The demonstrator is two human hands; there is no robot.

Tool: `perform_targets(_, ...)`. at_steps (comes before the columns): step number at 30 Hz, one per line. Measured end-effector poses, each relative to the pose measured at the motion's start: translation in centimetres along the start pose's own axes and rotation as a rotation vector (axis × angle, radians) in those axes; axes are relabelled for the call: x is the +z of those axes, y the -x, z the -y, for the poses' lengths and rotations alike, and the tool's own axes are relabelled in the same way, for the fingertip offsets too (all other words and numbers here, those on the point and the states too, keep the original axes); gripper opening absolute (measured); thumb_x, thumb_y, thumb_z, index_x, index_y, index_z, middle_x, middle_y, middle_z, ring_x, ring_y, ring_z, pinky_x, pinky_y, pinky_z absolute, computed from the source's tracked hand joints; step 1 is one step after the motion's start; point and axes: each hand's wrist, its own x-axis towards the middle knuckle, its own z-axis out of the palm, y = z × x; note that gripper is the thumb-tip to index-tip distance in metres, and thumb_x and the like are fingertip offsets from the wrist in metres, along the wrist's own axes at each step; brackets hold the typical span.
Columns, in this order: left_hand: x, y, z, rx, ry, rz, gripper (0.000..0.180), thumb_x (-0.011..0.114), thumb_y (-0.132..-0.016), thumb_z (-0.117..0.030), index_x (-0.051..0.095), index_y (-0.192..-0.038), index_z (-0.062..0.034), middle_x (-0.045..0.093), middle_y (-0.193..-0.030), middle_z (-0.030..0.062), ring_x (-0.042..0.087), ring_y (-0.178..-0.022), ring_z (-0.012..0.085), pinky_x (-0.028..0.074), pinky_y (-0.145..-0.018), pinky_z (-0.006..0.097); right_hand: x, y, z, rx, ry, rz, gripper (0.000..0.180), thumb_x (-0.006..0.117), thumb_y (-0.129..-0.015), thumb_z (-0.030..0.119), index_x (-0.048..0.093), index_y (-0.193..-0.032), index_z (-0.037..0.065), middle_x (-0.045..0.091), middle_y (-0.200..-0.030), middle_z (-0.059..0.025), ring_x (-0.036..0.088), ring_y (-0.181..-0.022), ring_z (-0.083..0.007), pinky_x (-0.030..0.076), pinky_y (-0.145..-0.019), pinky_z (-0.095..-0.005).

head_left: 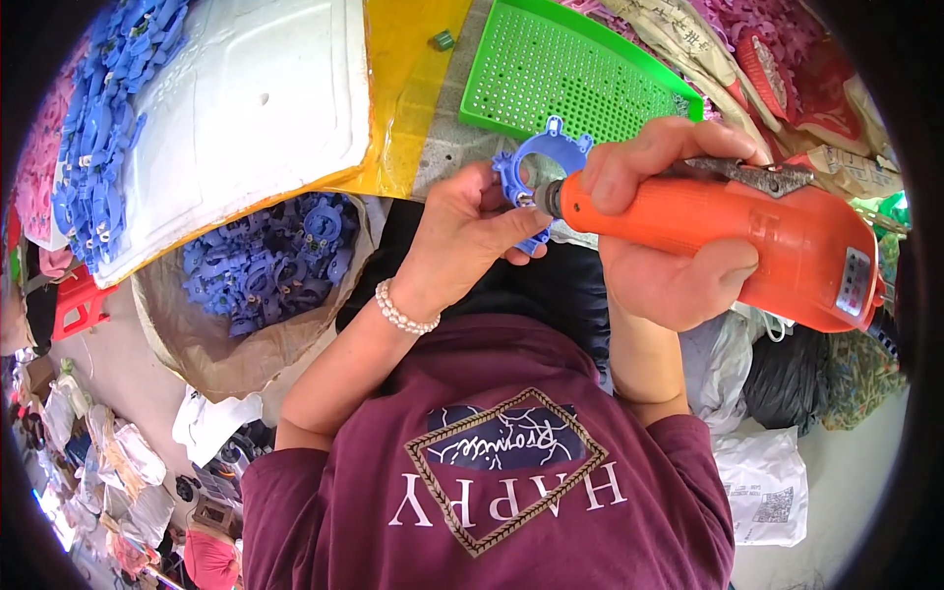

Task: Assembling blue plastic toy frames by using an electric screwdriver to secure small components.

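Observation:
My left hand grips a blue plastic ring part with small lugs round its edge, fingers pinched at its near side. An orange electric screwdriver lies level in my right hand, which is wrapped round its body with the fingers over the top. The dark nose of the screwdriver points left and meets the ring part by my left thumb. The exact contact is too small to make out. A worn metal lever sits along the tool's upper side under my right fingers.
Beyond my hands lies a green perforated tray. A white board on the left bears a heap of blue parts at its far edge. Below it stands an open sack of blue parts. Pink parts lie far right.

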Motion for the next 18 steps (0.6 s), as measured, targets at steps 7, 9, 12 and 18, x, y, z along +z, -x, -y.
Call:
perform_targets(7, 0.7, 0.0, -0.2, -0.011, 0.111, -0.057, 0.019, 0.064, -0.082, -0.005, 0.055, -0.097, 0.0008, 0.063, -0.08, 0.0074, 0.063, -0.065, 0.013, 0.051, -0.052, 0.022, 0.5, 0.7, 0.4, -0.055, 0.117, -0.077, 0.07, 0.058, -0.076, 0.061, 0.038, -0.124, 0.013, 0.051, -0.08, -0.0086, 0.052, -0.064, -0.0204, 0.041, -0.059, -0.0356)
perform_targets(9, 0.5, 0.1, -0.1, 0.003, 0.112, -0.04, 0.02, 0.065, -0.082, -0.005, 0.055, -0.098, 0.0007, 0.063, -0.081, 0.0072, 0.063, -0.065, 0.0129, 0.051, -0.052, 0.022, 0.7, 0.7, 0.4, -0.062, 0.059, -0.134, 0.068, 0.06, -0.077, 0.058, 0.039, -0.121, 0.012, 0.052, -0.079, -0.0096, 0.052, -0.064, -0.0212, 0.041, -0.058, -0.0357)
perform_targets(12, 0.3, 0.1, -0.2, 0.001, 0.108, -0.02, 0.021, 0.065, -0.082, -0.006, 0.055, -0.099, 0.0004, 0.063, -0.082, 0.0064, 0.063, -0.065, 0.0125, 0.051, -0.052, 0.022, 0.6, 0.0, 0.9, -0.112, 0.023, -0.099, 0.064, 0.058, -0.079, 0.054, 0.039, -0.119, 0.008, 0.052, -0.077, -0.0113, 0.052, -0.064, -0.0221, 0.041, -0.058, -0.0356)
perform_targets(18, -0.1, 0.2, -0.6, -0.009, 0.069, 0.007, 0.031, 0.066, -0.082, -0.01, 0.053, -0.108, -0.0009, 0.064, -0.088, 0.0067, 0.065, -0.067, 0.016, 0.052, -0.054, 0.023, -1.1, -1.7, 2.1, -0.219, 0.089, -0.083, 0.066, 0.051, -0.082, 0.054, 0.041, -0.122, 0.004, 0.053, -0.098, -0.0173, 0.049, -0.07, -0.0224, 0.04, -0.061, -0.0363)
